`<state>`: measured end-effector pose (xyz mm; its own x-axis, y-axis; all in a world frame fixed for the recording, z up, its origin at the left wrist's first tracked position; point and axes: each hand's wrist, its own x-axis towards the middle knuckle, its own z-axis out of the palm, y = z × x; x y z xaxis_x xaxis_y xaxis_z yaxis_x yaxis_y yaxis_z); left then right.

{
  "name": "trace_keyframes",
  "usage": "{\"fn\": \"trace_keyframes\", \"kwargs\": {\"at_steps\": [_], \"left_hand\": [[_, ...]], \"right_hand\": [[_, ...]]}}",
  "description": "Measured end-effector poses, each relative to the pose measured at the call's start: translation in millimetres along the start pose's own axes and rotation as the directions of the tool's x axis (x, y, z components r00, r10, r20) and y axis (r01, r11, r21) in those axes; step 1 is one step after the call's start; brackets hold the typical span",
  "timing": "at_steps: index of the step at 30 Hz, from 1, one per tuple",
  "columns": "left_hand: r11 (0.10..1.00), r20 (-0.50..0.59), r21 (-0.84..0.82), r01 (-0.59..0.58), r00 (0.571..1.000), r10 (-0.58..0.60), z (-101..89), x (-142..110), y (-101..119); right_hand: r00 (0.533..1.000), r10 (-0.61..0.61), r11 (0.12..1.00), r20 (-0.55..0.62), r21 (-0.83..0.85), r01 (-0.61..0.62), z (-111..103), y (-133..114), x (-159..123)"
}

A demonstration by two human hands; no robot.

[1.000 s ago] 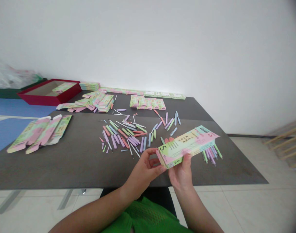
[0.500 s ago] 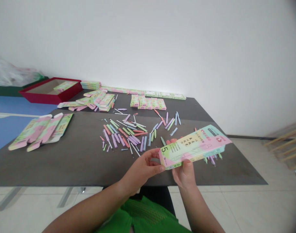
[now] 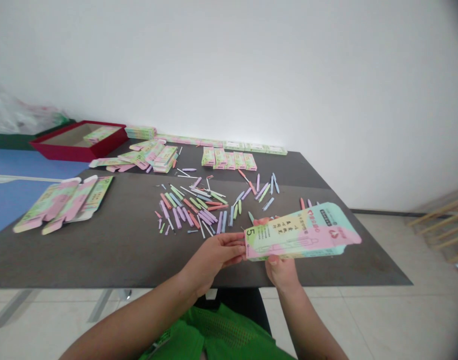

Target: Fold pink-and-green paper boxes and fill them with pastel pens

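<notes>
A pastel pen box (image 3: 296,235) in pink, green and blue, printed with a pen and a "5", is held over the table's right front part. Its right end has an open flap sticking out. My right hand (image 3: 283,272) grips it from below, thumb on the near side and fingertips showing behind the far edge. At the box's left end, my left hand (image 3: 219,255) has its fingers closed on the end panel. Beyond the hands lies a loose spread of pen parts (image 3: 193,205) in purple, green, red and blue, with white refills among them.
Unfilled flat cartons (image 3: 64,200) lie at the left, with more cartons (image 3: 146,155) piled behind. Several small boxes (image 3: 229,158) stand in a row at the back. A red tray (image 3: 67,151) sits at the far left. A wall rises behind the table (image 3: 139,260).
The box has turned clockwise to lie more level, its right end lower and nearer me. Pens behind its right end now show past the far edge. Both hands keep hold of it.
</notes>
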<state>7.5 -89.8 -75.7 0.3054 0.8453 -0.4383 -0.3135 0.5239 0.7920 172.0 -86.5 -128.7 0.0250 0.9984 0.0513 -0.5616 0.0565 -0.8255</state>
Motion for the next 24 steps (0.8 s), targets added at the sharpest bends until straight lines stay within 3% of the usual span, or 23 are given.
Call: {"fn": "trace_keyframes", "kwargs": {"at_steps": [2,5,8,10,12,14,15,18,20,21,23,24], "left_hand": [[1.0,0.024,0.009,-0.022,0.999,0.021,1.2,0.0,-1.0],[0.995,0.144,0.061,-0.081,0.987,0.072,-0.4,1.8,-4.1],[0.93,0.213,0.27,-0.248,0.958,0.193,-3.7,5.3,-8.5],[0.754,0.231,0.492,-0.435,0.9,0.369,-3.1,7.5,-12.8],[0.515,0.354,0.625,-0.587,0.801,0.483,1.2,9.2,-18.6],[0.363,0.488,0.639,-0.678,0.722,0.49,7.5,11.7,-25.2],[0.334,0.517,0.638,-0.694,0.707,0.483,10.3,13.9,-27.9],[0.385,0.444,0.673,-0.632,0.761,0.473,11.9,27.1,-28.2],[0.481,0.352,0.674,-0.561,0.816,0.459,6.4,41.2,-20.7],[0.531,0.305,0.658,-0.535,0.833,0.462,2.2,48.9,-15.6],[0.629,0.221,0.586,-0.511,0.847,0.483,-7.0,63.7,-6.4],[0.679,0.19,0.53,-0.509,0.851,0.49,-11.2,70.0,-3.7]], "right_hand": [[0.998,-0.039,0.99,0.053,-0.136,0.046,-0.4,-4.6,0.1],[0.994,-0.081,0.959,0.074,-0.267,0.098,2.7,-13.6,-0.8],[0.991,-0.132,0.941,0.023,-0.31,0.133,4.3,-17.0,-3.1],[0.985,-0.165,0.93,-0.045,-0.34,0.14,5.2,-14.4,-7.1],[0.978,-0.173,0.919,-0.116,-0.376,0.118,7.1,-9.3,-13.7],[0.976,-0.162,0.888,-0.146,-0.452,0.08,9.1,-4.0,-21.3],[0.978,-0.158,0.857,-0.136,-0.512,0.067,8.8,-2.6,-24.5],[0.983,-0.179,0.683,0.032,-0.715,0.148,-5.2,-11.3,-25.6],[0.963,-0.239,0.493,0.127,-0.839,0.233,-31.2,-32.1,-16.1],[0.951,-0.295,0.359,0.095,-0.911,0.203,-49.4,-46.8,-8.6],[0.908,-0.401,0.06,-0.121,-0.993,-0.106,-92.6,-81.0,9.0],[0.881,-0.427,0.02,-0.205,-0.976,-0.218,-115.3,-98.4,17.7]]}}
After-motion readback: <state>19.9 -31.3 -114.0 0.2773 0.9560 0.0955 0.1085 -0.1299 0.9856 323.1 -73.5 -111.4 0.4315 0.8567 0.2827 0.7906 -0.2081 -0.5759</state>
